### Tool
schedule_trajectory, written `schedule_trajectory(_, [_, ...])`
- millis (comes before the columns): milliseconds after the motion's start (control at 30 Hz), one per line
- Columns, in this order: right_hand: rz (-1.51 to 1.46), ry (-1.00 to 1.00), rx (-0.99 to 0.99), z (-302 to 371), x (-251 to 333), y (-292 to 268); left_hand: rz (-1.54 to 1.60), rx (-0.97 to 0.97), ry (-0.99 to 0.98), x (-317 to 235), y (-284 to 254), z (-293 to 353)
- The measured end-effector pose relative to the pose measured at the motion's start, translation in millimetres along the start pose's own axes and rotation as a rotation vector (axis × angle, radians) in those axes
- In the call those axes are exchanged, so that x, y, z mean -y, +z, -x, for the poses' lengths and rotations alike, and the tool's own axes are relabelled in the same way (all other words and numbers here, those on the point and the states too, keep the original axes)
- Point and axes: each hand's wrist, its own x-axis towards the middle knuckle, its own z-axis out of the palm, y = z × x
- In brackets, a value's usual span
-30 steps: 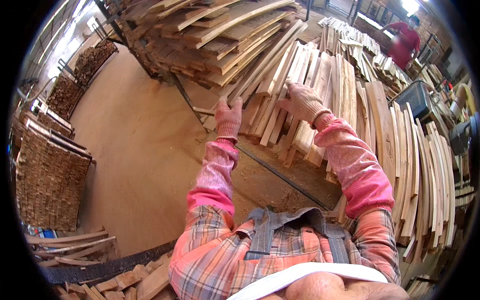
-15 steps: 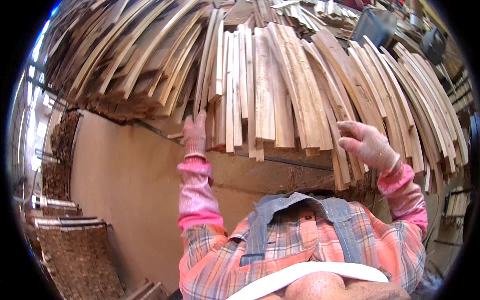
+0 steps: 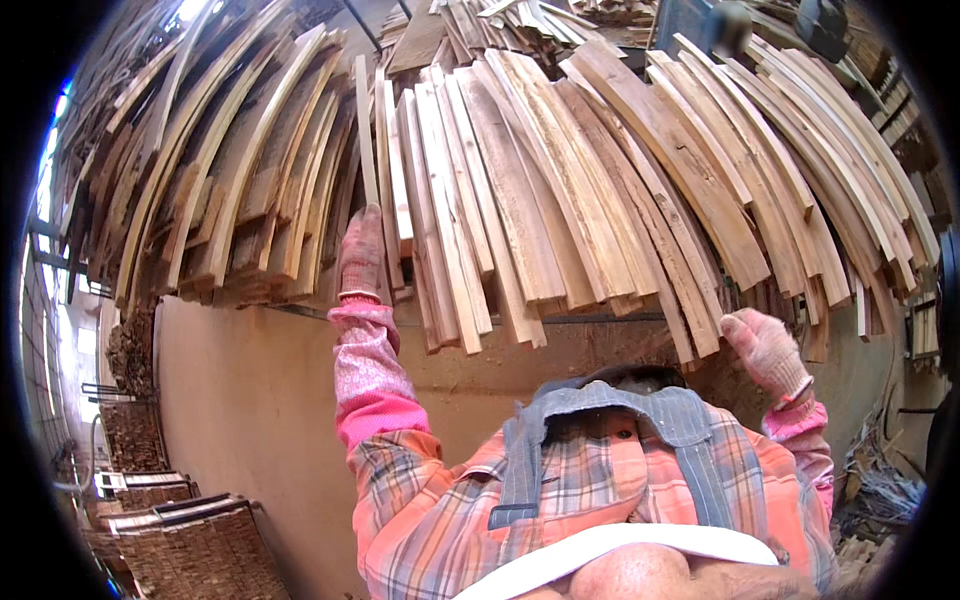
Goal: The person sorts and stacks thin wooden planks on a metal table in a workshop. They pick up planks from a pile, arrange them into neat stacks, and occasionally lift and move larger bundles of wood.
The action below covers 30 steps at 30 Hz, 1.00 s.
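Note:
My left hand (image 3: 362, 258), in a stained work glove, is at the left end of the near row of boards. Its fingers close round the near end of a narrow wooden strip (image 3: 366, 140), which points away from me. Pale strips (image 3: 445, 200) and wider planks (image 3: 520, 200) lie side by side to its right. My right hand (image 3: 768, 352), also gloved, is low at the right with its fingers curled and nothing visible in them. It is beside the near end of a brown board (image 3: 700, 320).
A heap of rough strips (image 3: 230, 190) spreads over the left. More boards (image 3: 830, 170) fan out on the right. Scraps (image 3: 510, 25) lie at the back near a blue-grey container (image 3: 685, 25). Stacked wood bundles (image 3: 200, 550) stand on the floor (image 3: 250, 380) at lower left.
My left hand has shifted left along the row and a narrow strip now stands apart there. My right hand has dropped lower, and its fingers have curled. The view has shifted too.

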Motion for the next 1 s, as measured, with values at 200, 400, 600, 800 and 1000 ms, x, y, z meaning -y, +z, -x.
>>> schedule_trajectory(200, [-1.342, 0.149, 0.355, -2.6, -8.3, 41.4, 0.408, 0.309, 0.014, -23.7, 21.5, 14.3])
schedule_trajectory(400, [-1.436, 0.275, 0.324, -15.8, 8.8, 66.8, 0.489, 0.246, -0.016, -58.7, 33.6, 61.2])
schedule_trajectory(600, [-1.056, 0.041, 0.507, -27.2, 45.0, 53.2, 0.329, 0.207, 0.103, -65.6, 30.9, 57.7])
schedule_trajectory(800, [-0.663, -0.106, 0.380, -51.6, -14.0, 64.1, 1.015, 0.525, -0.166, -68.0, 36.5, 40.9])
schedule_trajectory(1000, [0.009, -0.451, 0.005, -54.5, -14.9, 81.9, 0.667, 0.455, -0.022, -83.2, 46.3, 71.3])
